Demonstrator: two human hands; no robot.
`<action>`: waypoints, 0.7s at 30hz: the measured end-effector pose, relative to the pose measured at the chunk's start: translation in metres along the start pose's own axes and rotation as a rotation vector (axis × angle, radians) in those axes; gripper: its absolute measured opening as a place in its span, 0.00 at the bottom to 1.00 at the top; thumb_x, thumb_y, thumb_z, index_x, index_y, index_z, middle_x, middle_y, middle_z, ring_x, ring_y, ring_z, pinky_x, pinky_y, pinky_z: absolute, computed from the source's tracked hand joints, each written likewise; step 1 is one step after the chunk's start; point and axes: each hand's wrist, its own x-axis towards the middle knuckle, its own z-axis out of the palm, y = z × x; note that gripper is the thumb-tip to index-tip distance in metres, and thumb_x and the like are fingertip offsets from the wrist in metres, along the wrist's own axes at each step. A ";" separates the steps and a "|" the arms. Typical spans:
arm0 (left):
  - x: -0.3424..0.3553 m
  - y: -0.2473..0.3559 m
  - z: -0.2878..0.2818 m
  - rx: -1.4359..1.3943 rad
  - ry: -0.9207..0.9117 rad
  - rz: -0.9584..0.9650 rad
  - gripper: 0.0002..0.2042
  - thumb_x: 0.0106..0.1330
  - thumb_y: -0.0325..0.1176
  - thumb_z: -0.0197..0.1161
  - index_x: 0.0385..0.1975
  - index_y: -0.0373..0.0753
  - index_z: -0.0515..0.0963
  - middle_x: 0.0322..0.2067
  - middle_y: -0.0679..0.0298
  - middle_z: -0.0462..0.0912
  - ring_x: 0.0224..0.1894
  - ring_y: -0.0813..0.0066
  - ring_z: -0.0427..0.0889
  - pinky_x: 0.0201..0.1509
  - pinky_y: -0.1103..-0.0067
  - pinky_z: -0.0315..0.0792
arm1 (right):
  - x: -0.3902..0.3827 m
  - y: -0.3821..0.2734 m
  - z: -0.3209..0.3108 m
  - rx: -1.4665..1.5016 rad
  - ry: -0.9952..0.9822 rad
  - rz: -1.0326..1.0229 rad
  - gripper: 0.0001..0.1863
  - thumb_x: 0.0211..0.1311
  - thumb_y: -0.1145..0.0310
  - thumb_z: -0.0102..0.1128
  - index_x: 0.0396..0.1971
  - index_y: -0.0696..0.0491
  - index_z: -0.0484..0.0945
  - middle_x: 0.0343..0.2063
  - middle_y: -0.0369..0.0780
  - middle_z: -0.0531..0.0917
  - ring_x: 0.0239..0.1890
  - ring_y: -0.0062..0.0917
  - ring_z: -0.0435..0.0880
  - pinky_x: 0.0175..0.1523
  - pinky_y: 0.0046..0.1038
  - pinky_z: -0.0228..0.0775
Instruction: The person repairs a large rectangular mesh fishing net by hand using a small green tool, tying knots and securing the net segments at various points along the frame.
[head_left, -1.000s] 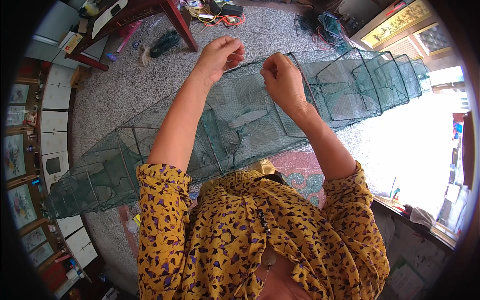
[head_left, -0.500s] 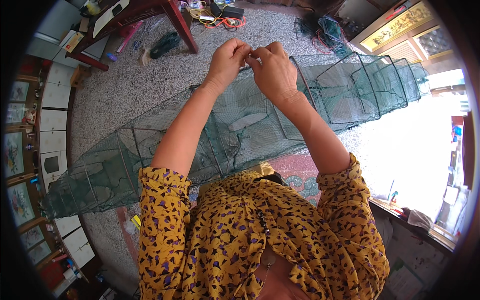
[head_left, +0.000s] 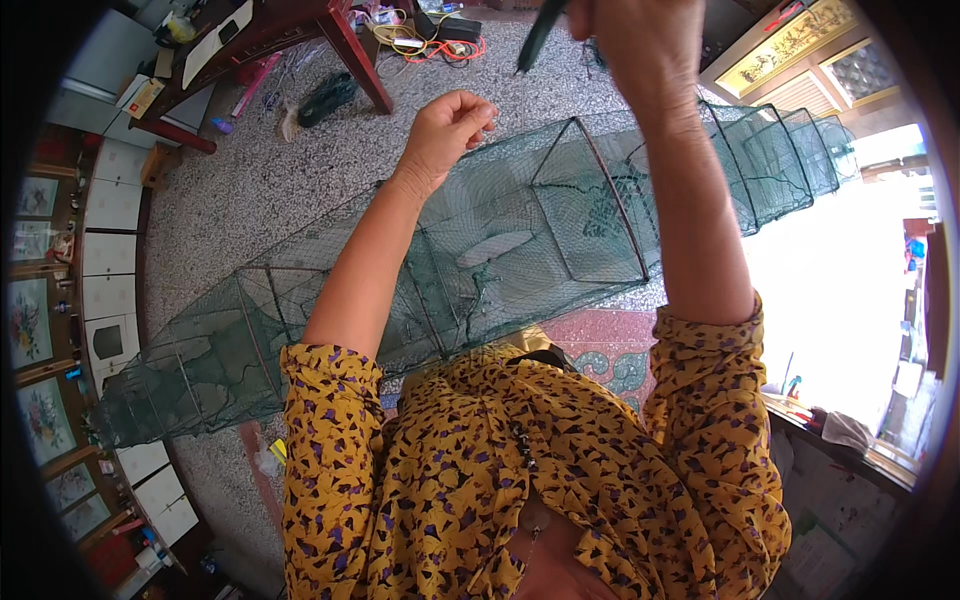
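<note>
A long green mesh fish trap point(head_left: 505, 215) with dark frame bars stretches across me, from lower left to upper right. Above its far edge, my left hand point(head_left: 445, 140) is closed in a pinch; what is between the fingertips is too small to make out. My right hand point(head_left: 650, 45) is raised at the top edge of the view, fingers partly cut off. It grips what looks like a dark green netting needle point(head_left: 542, 38), slim and pointing down. The needle's upper end is out of view.
A dark red wooden table point(head_left: 355, 55) stands at the far left. Cords point(head_left: 440, 45) and a bundle of dark netting point(head_left: 328, 98) lie on the speckled floor point(head_left: 220, 200). White cabinets point(head_left: 108, 255) line the left side; bright light falls through a doorway point(head_left: 820, 300) at right.
My hands were together at the trap's far edge. My right hand has moved up and away to the right, and the green needle now shows in it. My left hand has shifted slightly nearer.
</note>
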 end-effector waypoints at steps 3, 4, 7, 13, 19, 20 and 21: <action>0.000 0.000 0.000 0.019 -0.018 0.055 0.07 0.66 0.34 0.59 0.35 0.38 0.78 0.27 0.72 0.76 0.28 0.88 0.71 0.31 0.88 0.67 | 0.027 -0.024 -0.041 -0.030 0.119 -0.254 0.13 0.72 0.60 0.44 0.33 0.54 0.70 0.14 0.35 0.77 0.07 0.10 0.61 0.10 0.13 0.50; 0.004 0.001 0.007 0.012 -0.022 0.056 0.07 0.66 0.34 0.60 0.35 0.38 0.78 0.27 0.72 0.76 0.28 0.89 0.71 0.31 0.88 0.67 | 0.037 -0.035 -0.060 -0.007 0.159 -0.279 0.13 0.72 0.60 0.44 0.33 0.54 0.70 0.14 0.35 0.76 0.07 0.10 0.61 0.11 0.13 0.50; 0.002 0.004 0.006 0.024 0.019 0.085 0.06 0.66 0.34 0.60 0.35 0.38 0.78 0.28 0.73 0.76 0.30 0.89 0.71 0.32 0.89 0.67 | 0.057 -0.039 -0.082 0.253 0.161 -0.177 0.13 0.72 0.59 0.44 0.33 0.54 0.70 0.15 0.34 0.75 0.08 0.10 0.61 0.11 0.13 0.50; -0.004 0.017 0.015 0.271 -0.201 0.221 0.05 0.66 0.31 0.59 0.37 0.42 0.80 0.30 0.74 0.77 0.32 0.85 0.73 0.40 0.86 0.70 | 0.058 -0.025 -0.101 0.496 0.165 -0.008 0.14 0.71 0.58 0.45 0.34 0.54 0.71 0.16 0.32 0.72 0.10 0.09 0.60 0.12 0.12 0.49; 0.010 0.021 0.006 0.214 -0.192 0.142 0.08 0.68 0.36 0.57 0.35 0.41 0.80 0.30 0.73 0.79 0.32 0.87 0.72 0.39 0.87 0.69 | 0.022 -0.005 -0.097 0.275 0.011 0.120 0.13 0.69 0.60 0.49 0.34 0.54 0.74 0.18 0.30 0.74 0.15 0.09 0.64 0.17 0.14 0.54; 0.014 0.021 -0.001 0.193 -0.170 0.048 0.10 0.68 0.39 0.56 0.34 0.40 0.79 0.31 0.73 0.79 0.31 0.87 0.72 0.36 0.87 0.69 | 0.008 0.001 -0.092 0.105 -0.063 0.116 0.11 0.67 0.62 0.51 0.34 0.54 0.76 0.20 0.31 0.77 0.18 0.10 0.68 0.21 0.15 0.58; 0.017 0.024 0.001 0.165 -0.151 -0.005 0.10 0.68 0.39 0.56 0.34 0.40 0.79 0.31 0.73 0.79 0.30 0.87 0.72 0.36 0.87 0.69 | -0.022 -0.012 -0.080 -0.579 -0.137 -0.066 0.09 0.63 0.65 0.56 0.33 0.55 0.81 0.24 0.31 0.83 0.25 0.11 0.76 0.30 0.18 0.67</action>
